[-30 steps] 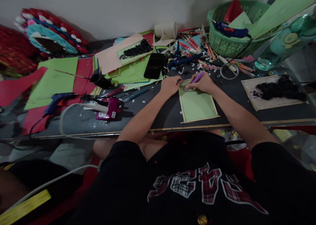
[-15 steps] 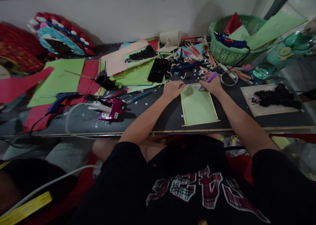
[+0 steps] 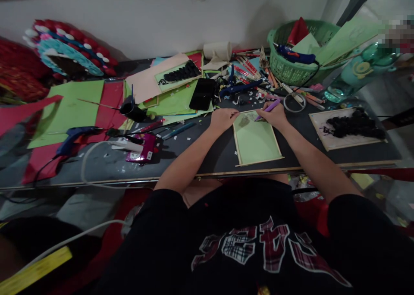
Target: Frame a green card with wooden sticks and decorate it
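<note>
Tabletop [image 3: 220, 157] near edge: green sheet [image 3: 257, 142]
Left hand [image 3: 223, 119]: curled, hold unclear
Right hand [image 3: 274, 115]: pinching pen [image 3: 271, 106]
Pen shift: rightward, likely drawing

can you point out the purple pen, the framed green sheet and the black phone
purple pen [image 3: 272, 105]: head view, on its barrel, above the fingers
framed green sheet [image 3: 258, 141]: head view, on its bare middle
black phone [image 3: 202, 94]: head view, on its dark face
</note>
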The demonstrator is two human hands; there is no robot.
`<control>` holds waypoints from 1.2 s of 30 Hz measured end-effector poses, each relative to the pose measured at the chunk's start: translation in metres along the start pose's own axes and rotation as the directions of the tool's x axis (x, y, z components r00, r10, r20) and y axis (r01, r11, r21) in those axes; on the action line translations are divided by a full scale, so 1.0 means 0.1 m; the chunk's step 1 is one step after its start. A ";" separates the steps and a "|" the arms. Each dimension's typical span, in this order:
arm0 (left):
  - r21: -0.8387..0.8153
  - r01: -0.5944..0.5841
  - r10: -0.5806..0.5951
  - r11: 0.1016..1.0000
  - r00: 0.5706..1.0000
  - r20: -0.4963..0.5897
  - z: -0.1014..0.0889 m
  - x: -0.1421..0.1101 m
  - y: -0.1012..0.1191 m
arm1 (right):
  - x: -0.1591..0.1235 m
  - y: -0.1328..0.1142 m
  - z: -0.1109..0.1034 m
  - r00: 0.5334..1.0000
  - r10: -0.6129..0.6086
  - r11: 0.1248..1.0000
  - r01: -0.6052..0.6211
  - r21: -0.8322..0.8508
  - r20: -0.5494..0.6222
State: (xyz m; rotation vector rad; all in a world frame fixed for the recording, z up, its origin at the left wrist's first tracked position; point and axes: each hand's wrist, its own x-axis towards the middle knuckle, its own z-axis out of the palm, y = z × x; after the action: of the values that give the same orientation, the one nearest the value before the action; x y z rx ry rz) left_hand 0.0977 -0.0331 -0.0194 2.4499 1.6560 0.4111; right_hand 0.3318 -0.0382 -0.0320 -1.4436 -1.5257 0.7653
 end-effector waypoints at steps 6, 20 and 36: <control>-0.004 0.029 -0.029 1.000 0.999 0.021 0.00 0.00 0.01 | -0.07 -0.19 -0.02 0.998 0.059 0.998 -0.058 -0.034 0.008; 0.028 0.022 -0.024 0.999 0.999 0.045 0.01 -0.03 0.03 | -0.11 -0.21 0.01 0.992 0.005 0.991 -0.022 -0.133 -0.125; 0.052 0.007 -0.007 0.999 1.000 0.006 0.02 -0.01 0.05 | -0.05 -0.11 -0.01 0.985 -0.071 0.989 0.050 -0.138 -0.157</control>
State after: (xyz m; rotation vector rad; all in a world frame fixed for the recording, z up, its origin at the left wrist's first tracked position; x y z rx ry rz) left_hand 0.1020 -0.0360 -0.0201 2.4788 1.6939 0.3635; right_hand 0.3279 -0.0449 -0.0228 -1.5114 -1.5113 0.5045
